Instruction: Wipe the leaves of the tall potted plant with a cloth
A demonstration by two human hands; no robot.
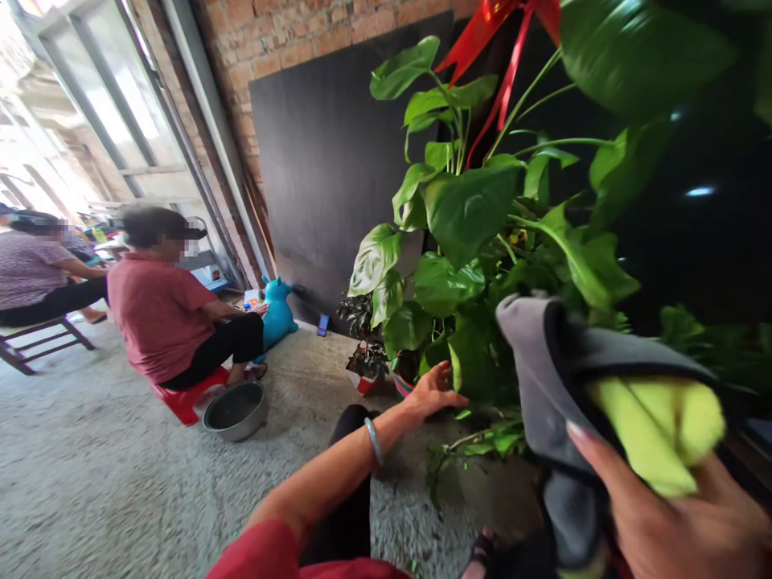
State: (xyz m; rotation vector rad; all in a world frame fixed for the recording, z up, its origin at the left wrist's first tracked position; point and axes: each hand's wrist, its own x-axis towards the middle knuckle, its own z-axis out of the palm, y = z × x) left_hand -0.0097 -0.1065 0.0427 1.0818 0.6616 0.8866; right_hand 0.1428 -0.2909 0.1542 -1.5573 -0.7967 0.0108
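Observation:
My right hand (681, 515) grips a cloth (543, 362), grey with dark edging on one side and yellow-green on the other. The cloth is bunched up and hangs down below the fingers. My left hand (431, 392), with a bangle on the wrist, reaches to the lower leaves of a large potted plant (464, 213). Its thumb and fingers are apart beside a drooping green leaf (479, 362); whether they touch it I cannot tell. Broad glossy leaves rise above both hands, and a red ribbon (512, 48) is tied near the top.
Small dark-leaved plants in a pot (367, 374) stand left of my hand. Leafy cuttings (494, 438) lie low in front. A seated person (162, 314) has a grey basin (236, 412) and a blue animal-shaped toy (277, 314) close by. A phone (323, 325) leans near a dark panel (338, 161).

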